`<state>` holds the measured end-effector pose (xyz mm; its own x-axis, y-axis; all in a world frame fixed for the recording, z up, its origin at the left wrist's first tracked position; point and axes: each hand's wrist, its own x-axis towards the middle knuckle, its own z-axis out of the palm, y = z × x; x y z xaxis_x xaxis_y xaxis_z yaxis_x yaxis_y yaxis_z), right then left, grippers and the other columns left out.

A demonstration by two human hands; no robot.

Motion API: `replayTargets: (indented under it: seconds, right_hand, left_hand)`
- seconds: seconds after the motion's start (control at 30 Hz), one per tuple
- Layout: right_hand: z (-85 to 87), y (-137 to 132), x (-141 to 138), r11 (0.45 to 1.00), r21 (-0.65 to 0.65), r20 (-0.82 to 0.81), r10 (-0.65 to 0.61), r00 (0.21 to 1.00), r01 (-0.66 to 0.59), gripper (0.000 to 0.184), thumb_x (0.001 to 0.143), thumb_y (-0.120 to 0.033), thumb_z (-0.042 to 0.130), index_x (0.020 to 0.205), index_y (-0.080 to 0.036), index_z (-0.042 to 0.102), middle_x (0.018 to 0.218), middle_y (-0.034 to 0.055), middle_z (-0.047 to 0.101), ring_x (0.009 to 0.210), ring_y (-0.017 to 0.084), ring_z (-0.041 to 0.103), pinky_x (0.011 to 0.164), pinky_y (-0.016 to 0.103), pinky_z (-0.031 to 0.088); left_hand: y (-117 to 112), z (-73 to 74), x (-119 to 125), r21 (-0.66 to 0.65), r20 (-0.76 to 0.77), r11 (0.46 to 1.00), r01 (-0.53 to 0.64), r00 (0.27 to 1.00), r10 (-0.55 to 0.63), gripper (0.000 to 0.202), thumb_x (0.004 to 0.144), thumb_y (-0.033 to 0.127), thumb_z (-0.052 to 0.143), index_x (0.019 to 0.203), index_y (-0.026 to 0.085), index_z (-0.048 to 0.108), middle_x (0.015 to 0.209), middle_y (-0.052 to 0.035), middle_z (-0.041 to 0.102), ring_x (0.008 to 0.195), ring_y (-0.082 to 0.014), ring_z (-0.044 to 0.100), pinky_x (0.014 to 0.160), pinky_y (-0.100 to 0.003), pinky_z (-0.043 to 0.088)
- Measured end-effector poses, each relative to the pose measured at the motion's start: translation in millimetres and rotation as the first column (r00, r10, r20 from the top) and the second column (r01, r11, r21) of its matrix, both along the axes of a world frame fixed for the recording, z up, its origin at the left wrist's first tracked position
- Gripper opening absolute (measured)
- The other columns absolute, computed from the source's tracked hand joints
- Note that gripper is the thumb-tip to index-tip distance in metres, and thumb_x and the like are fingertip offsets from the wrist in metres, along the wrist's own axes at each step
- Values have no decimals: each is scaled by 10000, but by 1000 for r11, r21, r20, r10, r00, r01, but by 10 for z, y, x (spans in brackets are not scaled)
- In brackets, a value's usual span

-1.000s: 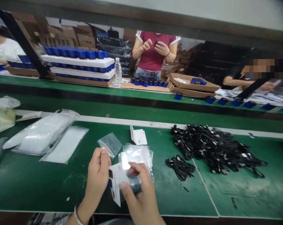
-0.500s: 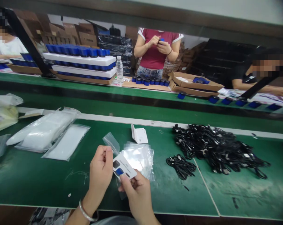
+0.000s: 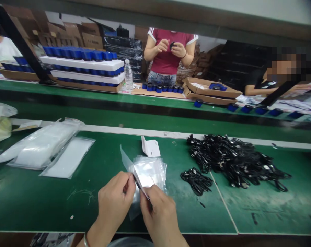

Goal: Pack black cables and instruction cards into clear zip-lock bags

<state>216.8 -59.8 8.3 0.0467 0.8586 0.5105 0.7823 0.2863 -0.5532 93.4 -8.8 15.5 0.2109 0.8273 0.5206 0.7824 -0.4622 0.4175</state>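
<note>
Currently, left hand [image 3: 114, 197] pinching a small clear plastic bag [image 3: 126, 160]; printed card [image 3: 139, 181] edge-on between the hands, over stacked clear bags [image 3: 151, 171]; right hand [image 3: 161, 209] gripping the card's near end — black USB cables [image 3: 230, 161] heaped farther right on green tabletop [image 3: 199, 219].

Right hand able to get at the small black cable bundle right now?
Probably: nothing visible stands between the right hand and the small cable bundle, though the hand's grip is on a white card.
</note>
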Motion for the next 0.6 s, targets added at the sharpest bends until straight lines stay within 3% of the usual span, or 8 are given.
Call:
replayTargets:
  seconds: [0.2, 0.33, 0.4, 0.5, 0.57, 0.6]
  right_hand:
    - [127, -31, 67, 950, -312, -16, 2, 1000, -7, 227, 881, -158, 385, 766, -180, 580, 660, 37, 631, 553, 168, 597, 514, 242, 354]
    - [253, -42, 227, 869, -456, -161, 131, 978, -192, 260, 898, -126, 358, 746, -165, 565, 744, 57, 643, 635, 159, 609, 578, 228, 412]
    - [271, -24, 291, 857, -474, -231, 101, 968, -202, 263, 885, -132, 413, 662, -172, 549, 678, 29, 627, 608, 146, 596, 576, 220, 418]
    - [185, 64, 297, 903, -427, -369, -125, 921, -48, 45, 761, -129, 615, 760, -163, 586, 718, 11, 633, 644, 140, 602, 603, 211, 442]
    - [60, 147, 244, 913, -400, -500, -144, 854, -80, 274, 697, -106, 675, 955, -151, 594, 853, 30, 654, 703, 133, 617, 612, 192, 460]
    - [-9, 185, 210, 900, -409, -543, -106, 833, -152, 246, 720, -108, 653, 959, -149, 609, 841, 24, 663, 675, 120, 617, 578, 175, 457]
  left_hand:
    - [-95, -112, 66, 9, -94, 985, 172, 981, -170, 296, 898, 234, 395, 643, 200, 542, 569, 21, 535, 547, -131, 546, 519, -225, 371]
    - [-133, -120, 70, -59, -129, 957, 283, 949, -289, 314, 912, 248, 355, 668, 213, 550, 630, 17, 549, 577, -128, 568, 514, -207, 417]
    - [-146, -101, 58, -85, -131, 951, 298, 942, -308, 287, 905, 251, 361, 703, 216, 562, 688, 7, 537, 557, -119, 562, 491, -203, 430]
    - [-171, -52, 47, -79, -92, 942, 327, 938, -334, 232, 887, 236, 380, 730, 217, 550, 747, 0, 505, 518, -96, 545, 467, -185, 445]
    - [-186, -33, 48, -89, -57, 919, 385, 919, -391, 203, 877, 222, 387, 732, 222, 529, 750, 4, 493, 526, -89, 554, 480, -167, 461]
    - [-190, -36, 51, -92, -42, 904, 416, 906, -421, 189, 874, 224, 389, 740, 227, 523, 747, 7, 495, 535, -90, 563, 489, -160, 470]
